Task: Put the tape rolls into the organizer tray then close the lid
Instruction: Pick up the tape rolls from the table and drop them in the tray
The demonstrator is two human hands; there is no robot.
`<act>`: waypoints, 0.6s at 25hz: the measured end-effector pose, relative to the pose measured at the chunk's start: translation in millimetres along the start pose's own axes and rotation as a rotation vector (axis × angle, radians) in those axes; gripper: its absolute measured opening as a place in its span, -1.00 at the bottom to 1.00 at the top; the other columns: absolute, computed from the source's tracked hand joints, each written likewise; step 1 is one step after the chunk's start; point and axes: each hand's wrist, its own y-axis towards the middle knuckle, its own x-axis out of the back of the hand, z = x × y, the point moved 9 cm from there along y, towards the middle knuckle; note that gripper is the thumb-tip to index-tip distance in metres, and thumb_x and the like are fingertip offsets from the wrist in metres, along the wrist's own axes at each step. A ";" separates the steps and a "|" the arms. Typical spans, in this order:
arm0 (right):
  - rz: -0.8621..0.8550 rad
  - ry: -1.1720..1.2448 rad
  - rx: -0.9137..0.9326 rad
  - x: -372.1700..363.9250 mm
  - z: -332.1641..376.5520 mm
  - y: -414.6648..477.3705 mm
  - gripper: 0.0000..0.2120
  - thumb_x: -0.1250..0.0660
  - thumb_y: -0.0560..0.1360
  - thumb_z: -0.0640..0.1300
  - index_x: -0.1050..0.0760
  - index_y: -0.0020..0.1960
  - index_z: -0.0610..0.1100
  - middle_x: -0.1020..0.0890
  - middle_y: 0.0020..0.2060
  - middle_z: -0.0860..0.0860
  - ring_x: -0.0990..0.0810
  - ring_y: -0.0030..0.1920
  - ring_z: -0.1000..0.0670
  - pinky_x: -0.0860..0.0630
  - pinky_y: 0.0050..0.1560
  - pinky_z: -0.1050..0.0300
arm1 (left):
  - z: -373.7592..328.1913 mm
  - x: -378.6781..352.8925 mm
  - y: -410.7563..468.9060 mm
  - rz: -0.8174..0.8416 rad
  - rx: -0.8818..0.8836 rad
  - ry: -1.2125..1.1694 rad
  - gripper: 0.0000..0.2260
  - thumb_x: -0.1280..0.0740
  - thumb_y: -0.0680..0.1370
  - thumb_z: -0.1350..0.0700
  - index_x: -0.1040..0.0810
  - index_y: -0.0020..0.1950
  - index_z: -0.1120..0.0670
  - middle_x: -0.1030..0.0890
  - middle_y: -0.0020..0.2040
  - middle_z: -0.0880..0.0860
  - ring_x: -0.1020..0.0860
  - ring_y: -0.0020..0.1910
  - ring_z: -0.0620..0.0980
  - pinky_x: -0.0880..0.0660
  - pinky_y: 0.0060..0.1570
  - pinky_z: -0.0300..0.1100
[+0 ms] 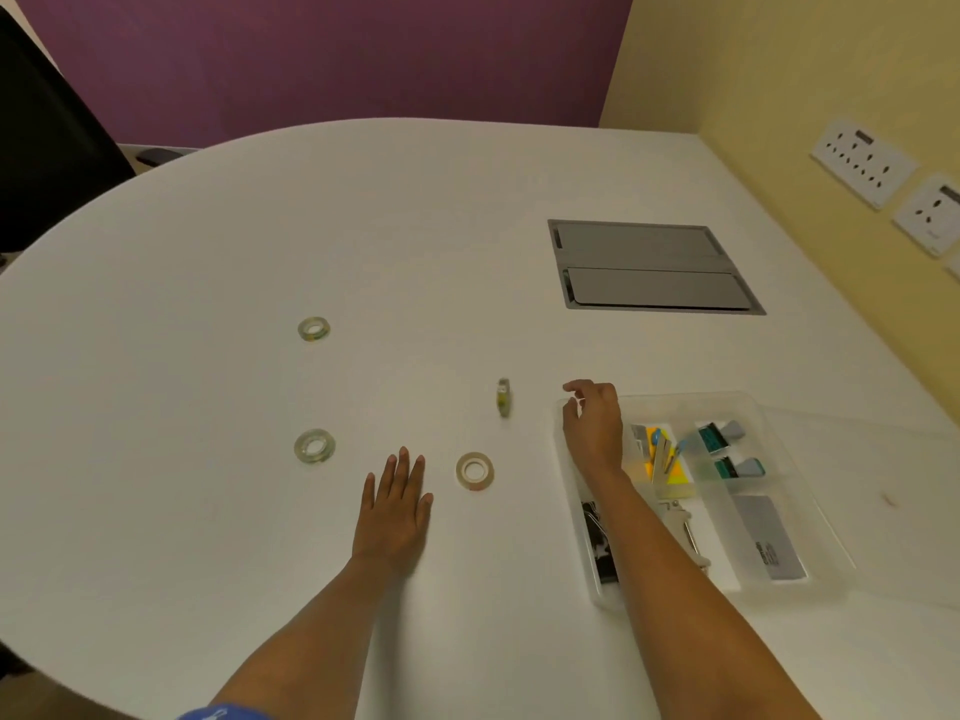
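Observation:
Several tape rolls lie on the white table. A clear roll lies flat at the far left, another clear roll nearer on the left, and a beige roll flat in the middle. One small roll stands on its edge. The clear organizer tray sits at the right, holding clips, pins and cards; its transparent lid lies open to the right. My left hand rests flat on the table, left of the beige roll. My right hand hovers over the tray's far left corner, fingers loosely curled, holding nothing.
A grey cable hatch is set into the table beyond the tray. Wall sockets are on the yellow wall at the right. A black chair stands at the far left.

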 end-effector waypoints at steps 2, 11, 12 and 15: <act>0.036 -0.006 0.001 -9.6 2.3 0.8 -0.78 -0.23 0.56 -0.32 -0.53 0.17 -0.22 -0.48 0.15 -0.19 -0.53 0.14 -0.15 -0.48 0.02 0.13 | 0.9 0.9 0.9 0.010 -0.001 0.009 -0.51 0.11 0.67 -0.04 0.19 0.56 0.00 0.23 0.58 0.01 0.23 0.56 -0.02 0.25 0.53 -0.03; 0.124 -0.097 0.043 -50.9 27.8 17.4 -0.76 -0.25 0.57 -0.24 -0.50 0.22 -0.20 -0.48 0.21 -0.17 -0.47 0.23 -0.12 -0.50 0.09 0.11 | 9.2 6.9 21.3 -0.014 0.001 0.010 -0.51 0.11 0.67 -0.07 0.19 0.56 -0.03 0.21 0.58 -0.03 0.22 0.56 -0.05 0.25 0.53 -0.04; 0.142 -0.110 0.044 -58.2 29.8 19.0 -0.75 -0.25 0.57 -0.24 -0.49 0.23 -0.20 -0.48 0.21 -0.17 -0.47 0.24 -0.12 -0.50 0.10 0.11 | 10.7 7.3 24.5 -0.018 0.000 0.014 -0.51 0.10 0.66 -0.08 0.19 0.56 -0.04 0.21 0.58 -0.04 0.22 0.56 -0.06 0.25 0.53 -0.04; 0.227 -0.159 0.043 -84.5 34.0 22.8 -0.70 -0.26 0.57 -0.19 -0.44 0.30 -0.19 -0.44 0.27 -0.16 -0.43 0.29 -0.12 -0.48 0.17 0.07 | 12.9 9.1 35.9 -0.036 -0.002 0.028 -0.50 0.10 0.66 -0.10 0.20 0.55 -0.06 0.21 0.58 -0.05 0.22 0.56 -0.05 0.26 0.53 -0.02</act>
